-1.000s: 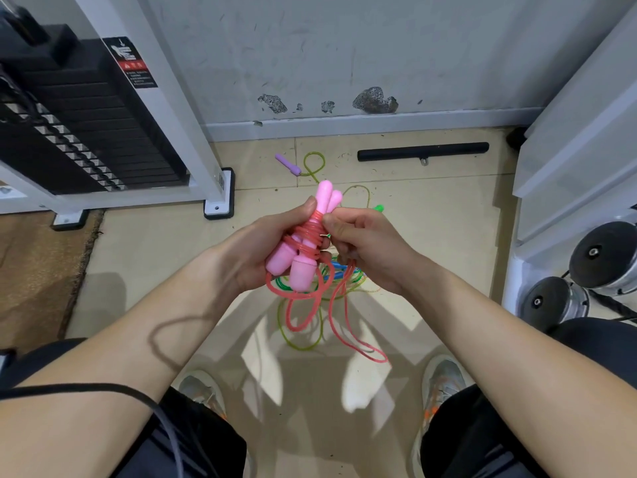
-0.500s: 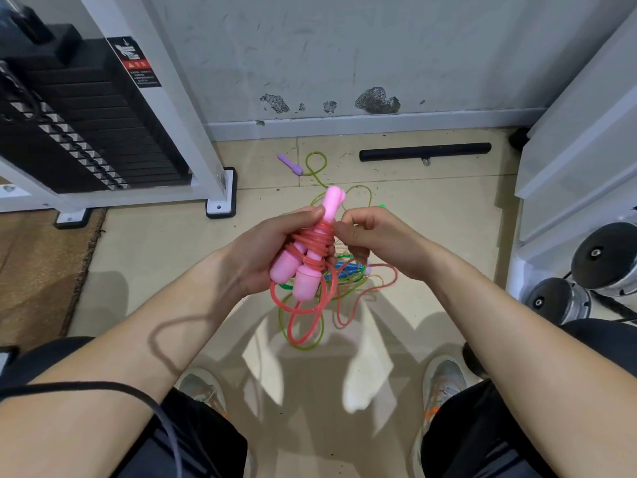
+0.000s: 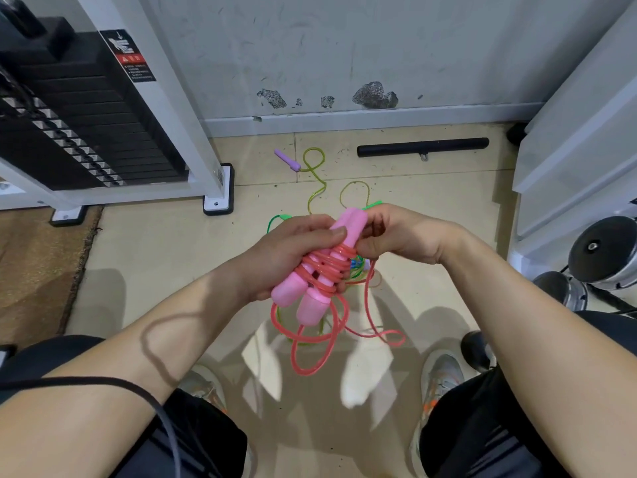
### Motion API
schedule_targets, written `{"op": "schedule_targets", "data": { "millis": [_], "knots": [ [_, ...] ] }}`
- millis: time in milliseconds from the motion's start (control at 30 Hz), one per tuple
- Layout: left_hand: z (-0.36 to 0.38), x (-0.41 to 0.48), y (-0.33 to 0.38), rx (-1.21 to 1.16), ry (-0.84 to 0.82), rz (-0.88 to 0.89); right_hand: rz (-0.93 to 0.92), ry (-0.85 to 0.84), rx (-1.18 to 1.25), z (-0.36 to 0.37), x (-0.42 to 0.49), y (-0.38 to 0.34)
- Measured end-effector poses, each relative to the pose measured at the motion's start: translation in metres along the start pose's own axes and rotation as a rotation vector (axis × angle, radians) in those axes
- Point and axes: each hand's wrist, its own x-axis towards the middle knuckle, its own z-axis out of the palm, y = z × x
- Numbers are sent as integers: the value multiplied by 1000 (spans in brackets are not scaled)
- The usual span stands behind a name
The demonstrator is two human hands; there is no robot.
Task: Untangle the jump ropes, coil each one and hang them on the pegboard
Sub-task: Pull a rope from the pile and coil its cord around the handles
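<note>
My left hand [image 3: 287, 255] grips the two pink handles [image 3: 312, 294] of a jump rope, held side by side with several turns of the red cord [image 3: 327, 265] wound round them. My right hand [image 3: 401, 236] pinches the cord beside the handles' upper ends. Loose red loops [image 3: 317, 346] hang below toward the floor. On the tiles behind lies a yellow-green rope [image 3: 319, 181] with a purple handle [image 3: 287, 160]. A green rope [image 3: 277, 220] and a blue one [image 3: 356, 263] show partly behind my hands, tangled together.
A weight-stack machine [image 3: 89, 122] with a white frame stands at the left, its foot [image 3: 219, 188] on the tiles. A black bar [image 3: 422, 146] lies by the wall. Dumbbells [image 3: 599, 251] and white shelving [image 3: 579, 132] are at the right. A brown mat [image 3: 38, 263] lies at the left.
My right hand has carried the cord round the handles once more, adding a turn. The hanging red loops have shifted and now trail lower to the right.
</note>
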Motion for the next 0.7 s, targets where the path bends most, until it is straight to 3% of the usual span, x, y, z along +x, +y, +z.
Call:
{"op": "schedule_targets", "data": {
  "millis": [167, 300, 400, 567, 700],
  "knots": [
    [-1, -5, -1, 305, -85, -23, 118, -102, -306, 2, -5, -1],
    [-3, -6, 2, 448, -123, -56, 129, -173, -213, 2, -6, 0],
    [-2, -6, 1, 467, -158, -109, 142, -209, -270, 3, -3, 3],
    [-2, -5, -4, 558, -197, -188, 194, -122, -430, 11, 0, 1],
    [-8, 1, -9, 638, -204, -224, 212, -114, -386, 15, 0, -3]
  ]
}}
